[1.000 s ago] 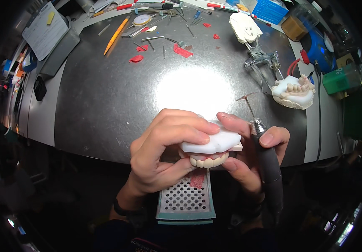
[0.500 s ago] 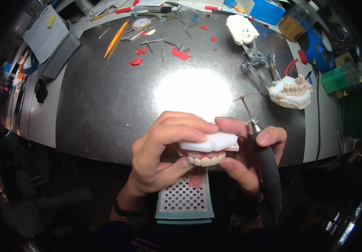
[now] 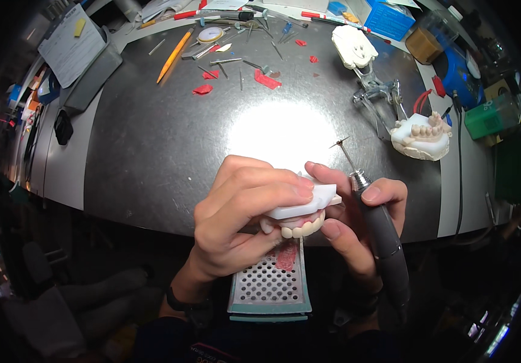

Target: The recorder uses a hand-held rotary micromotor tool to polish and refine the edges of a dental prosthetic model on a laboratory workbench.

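My left hand (image 3: 245, 209) is closed round a white dental model (image 3: 302, 204) with a row of cream upper teeth and pink gum along its front. Its fingers lie over the white base and its thumb presses from below. A black handpiece (image 3: 386, 242) with a metal collar and a thin disc bur at its tip rests in my right hand (image 3: 372, 209), pointing up and away. That hand's thumb and fingers also reach the model's right side; whether they press on it is partly hidden. The disc stands apart from the model.
Below the hands is a perforated metal plate (image 3: 272, 284) with a teal frame and pink residue. A metal articulator (image 3: 378, 91) carrying plaster casts stands at the right. Red wax scraps (image 3: 266, 79), small burs and an orange pencil (image 3: 174, 56) lie at the back. A green container (image 3: 484, 121) sits far right.
The model has turned in my hands, its teeth now facing more to the right. The handpiece has shifted slightly left with my right hand. The whole view has moved a little.
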